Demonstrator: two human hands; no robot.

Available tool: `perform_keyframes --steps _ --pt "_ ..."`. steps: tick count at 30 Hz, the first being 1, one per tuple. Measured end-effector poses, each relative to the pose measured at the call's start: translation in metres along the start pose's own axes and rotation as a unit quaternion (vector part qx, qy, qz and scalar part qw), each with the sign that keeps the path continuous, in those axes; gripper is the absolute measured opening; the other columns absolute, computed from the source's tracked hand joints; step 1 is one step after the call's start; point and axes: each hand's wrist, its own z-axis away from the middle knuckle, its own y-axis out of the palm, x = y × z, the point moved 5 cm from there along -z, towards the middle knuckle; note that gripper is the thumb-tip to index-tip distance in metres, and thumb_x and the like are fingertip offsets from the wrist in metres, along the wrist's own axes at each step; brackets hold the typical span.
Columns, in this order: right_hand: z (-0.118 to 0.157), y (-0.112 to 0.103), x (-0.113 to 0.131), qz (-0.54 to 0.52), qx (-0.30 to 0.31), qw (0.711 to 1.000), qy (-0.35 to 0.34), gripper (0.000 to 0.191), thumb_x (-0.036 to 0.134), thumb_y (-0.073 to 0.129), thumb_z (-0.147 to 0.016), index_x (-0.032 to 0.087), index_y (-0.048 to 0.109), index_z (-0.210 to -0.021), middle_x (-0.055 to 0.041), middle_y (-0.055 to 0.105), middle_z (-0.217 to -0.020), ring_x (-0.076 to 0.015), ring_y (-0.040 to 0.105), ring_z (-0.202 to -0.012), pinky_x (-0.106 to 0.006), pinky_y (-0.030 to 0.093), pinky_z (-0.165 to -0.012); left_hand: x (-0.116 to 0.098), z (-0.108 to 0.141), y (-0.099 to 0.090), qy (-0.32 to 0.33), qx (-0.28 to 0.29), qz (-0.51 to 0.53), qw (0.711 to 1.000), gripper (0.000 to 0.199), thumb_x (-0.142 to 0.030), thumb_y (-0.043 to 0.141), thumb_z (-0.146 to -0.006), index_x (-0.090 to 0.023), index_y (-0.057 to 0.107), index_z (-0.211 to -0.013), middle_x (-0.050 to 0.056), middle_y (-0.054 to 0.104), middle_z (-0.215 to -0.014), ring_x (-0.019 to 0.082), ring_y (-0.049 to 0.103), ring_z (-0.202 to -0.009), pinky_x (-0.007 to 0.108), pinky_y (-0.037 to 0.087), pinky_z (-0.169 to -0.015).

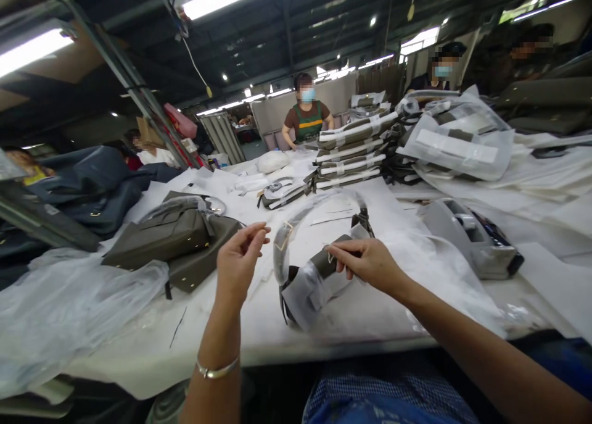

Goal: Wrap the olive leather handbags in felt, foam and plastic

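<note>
A small dark olive handbag (pixel 326 258) lies in front of me, partly covered in translucent wrapping. Its handle (pixel 280 251) stands up in an arch, sheathed in clear plastic. Over the bag's body, my right hand (pixel 363 260) pinches a thin pale cord (pixel 330 255) between thumb and forefinger. To the left of the handle, my left hand (pixel 243 254) is raised off the table with its fingers loosely curled and the thumb apart. Nothing shows in it. A larger olive bag (pixel 157 242) lies beyond that hand, its handle also wrapped.
A grey tape dispenser (pixel 467 232) stands at right. Behind it are plastic-wrapped bags (pixel 456 143) and a stack of wrapped olive pieces (pixel 354 152). Crumpled clear plastic (pixel 78 313) spreads at left, near dark blue bags (pixel 92 183). A masked co-worker (pixel 308 118) stands across the table.
</note>
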Motion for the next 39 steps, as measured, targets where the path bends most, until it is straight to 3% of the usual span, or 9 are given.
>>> perform_keyframes --steps 5,8,14,18,22,25,31,34,39 --pt "-0.032 0.032 0.013 0.017 0.035 0.999 -0.004 0.036 0.052 0.06 -0.089 0.023 0.078 -0.081 -0.0001 0.069 -0.061 -0.0121 0.058 -0.043 -0.024 0.044 -0.044 0.033 -0.02 0.036 -0.077 0.251 0.128 0.956 0.048 -0.033 0.079 -0.076 -0.019 0.068 -0.121 0.011 0.068 -0.122 0.025 0.061 -0.113 0.03 0.05 -0.089" --pt "-0.039 0.044 0.019 0.027 0.051 0.998 -0.014 0.035 0.052 0.059 -0.089 0.023 0.079 -0.083 0.0005 0.069 -0.06 -0.012 0.06 -0.044 -0.024 0.045 -0.047 0.039 -0.02 0.05 -0.117 0.326 0.171 0.922 0.051 -0.029 0.086 -0.066 -0.017 0.071 -0.114 0.009 0.072 -0.105 0.024 0.065 -0.097 0.029 0.051 -0.079" --pt "-0.02 0.05 0.013 -0.005 0.078 0.997 0.026 0.035 0.043 0.064 -0.088 0.022 0.072 -0.115 -0.0006 0.073 -0.071 -0.0137 0.063 -0.052 -0.024 0.046 -0.045 0.072 -0.007 0.032 -0.177 0.252 0.249 0.918 0.047 -0.042 0.078 -0.078 -0.016 0.07 -0.116 0.006 0.069 -0.086 0.016 0.064 -0.081 0.027 0.052 -0.076" --pt "0.007 0.062 0.003 -0.024 0.127 0.991 0.019 0.056 0.025 0.069 -0.083 0.027 0.054 -0.137 -0.0009 0.077 -0.096 -0.0193 0.073 -0.085 -0.033 0.059 -0.078 0.089 0.021 0.016 -0.216 0.166 0.346 0.898 0.047 -0.043 0.074 -0.084 -0.018 0.064 -0.122 -0.003 0.057 -0.07 0.009 0.06 -0.071 0.023 0.053 -0.078" --pt "0.027 0.06 -0.001 0.05 0.023 0.998 -0.043 0.039 0.025 0.066 -0.087 0.029 0.062 -0.126 -0.0032 0.076 -0.106 -0.0236 0.072 -0.099 -0.042 0.058 -0.092 0.09 0.044 0.009 -0.228 0.053 0.517 0.823 0.04 -0.026 0.077 -0.081 -0.017 0.065 -0.118 -0.006 0.052 -0.067 0.005 0.056 -0.064 0.022 0.056 -0.082" --pt "0.04 0.056 0.013 0.109 -0.066 0.98 -0.154 0.021 0.021 0.063 -0.089 0.029 0.071 -0.106 -0.0041 0.075 -0.108 -0.0247 0.071 -0.1 -0.042 0.058 -0.091 0.087 0.052 0.008 -0.216 0.012 0.556 0.802 0.042 -0.016 0.075 -0.08 -0.02 0.065 -0.12 -0.003 0.063 -0.082 0.002 0.053 -0.06 0.018 0.057 -0.079" --pt "0.031 0.075 0.048 0.024 0.019 0.959 -0.283 0.018 0.016 0.057 -0.093 0.025 0.068 -0.105 -0.0056 0.073 -0.111 -0.0209 0.067 -0.109 -0.038 0.054 -0.095 0.086 0.055 0.017 -0.187 0.053 0.443 0.875 0.052 -0.02 0.083 -0.073 -0.03 0.067 -0.121 0.006 0.066 -0.127 0.013 0.068 -0.091 0.015 0.054 -0.064" --pt "0.012 0.087 0.054 0.036 0.055 0.959 -0.277 0.017 0.021 0.052 -0.098 0.022 0.068 -0.104 -0.006 0.074 -0.106 -0.0173 0.069 -0.096 -0.03 0.055 -0.085 0.086 0.052 0.016 -0.153 0.051 0.418 0.894 0.06 -0.034 0.091 -0.064 -0.028 0.068 -0.119 0.007 0.071 -0.119 0.018 0.068 -0.101 0.019 0.055 -0.074" --pt "-0.009 0.094 0.058 0.145 0.019 0.962 -0.232 0.017 0.029 0.056 -0.098 0.024 0.067 -0.11 -0.0006 0.075 -0.103 -0.0157 0.069 -0.089 -0.026 0.048 -0.078 0.084 0.047 0.007 -0.103 0.041 0.411 0.905 0.065 -0.046 0.09 -0.061 -0.027 0.068 -0.12 0.007 0.076 -0.106 0.021 0.07 -0.099 0.029 0.056 -0.087"
